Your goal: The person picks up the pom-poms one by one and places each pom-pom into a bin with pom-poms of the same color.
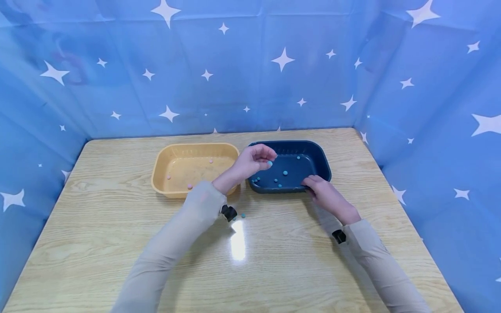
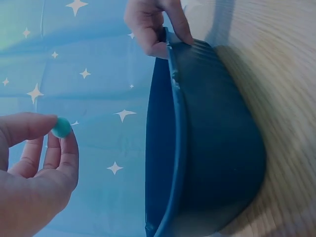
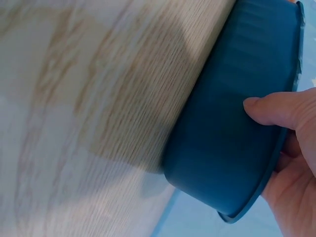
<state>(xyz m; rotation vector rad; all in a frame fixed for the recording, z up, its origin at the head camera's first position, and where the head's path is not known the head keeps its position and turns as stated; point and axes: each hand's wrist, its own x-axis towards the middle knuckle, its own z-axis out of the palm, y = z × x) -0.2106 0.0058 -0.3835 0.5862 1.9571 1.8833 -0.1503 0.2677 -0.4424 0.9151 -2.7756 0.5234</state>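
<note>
My left hand [image 1: 253, 161] pinches a small teal ball [image 2: 61, 127] between thumb and fingers, held above the left part of a dark blue basin [image 1: 289, 190]. With its thumb on the outer wall and fingers over the rim, my right hand [image 1: 322, 191] grips the basin at its near right side, as the right wrist view shows. Inside the basin lie several small teal balls [image 1: 285, 173] of differing sizes. In the left wrist view, the right hand [image 2: 158, 24] appears at the basin's rim.
Left of the blue basin stands a yellow basin [image 1: 156, 174] with a few pink balls [image 1: 189, 186] in it. Another teal ball [image 1: 243, 215] lies on the wooden table [image 1: 274, 269], near my left wrist. A blue star-patterned curtain [image 1: 242, 65] surrounds the table's back and sides.
</note>
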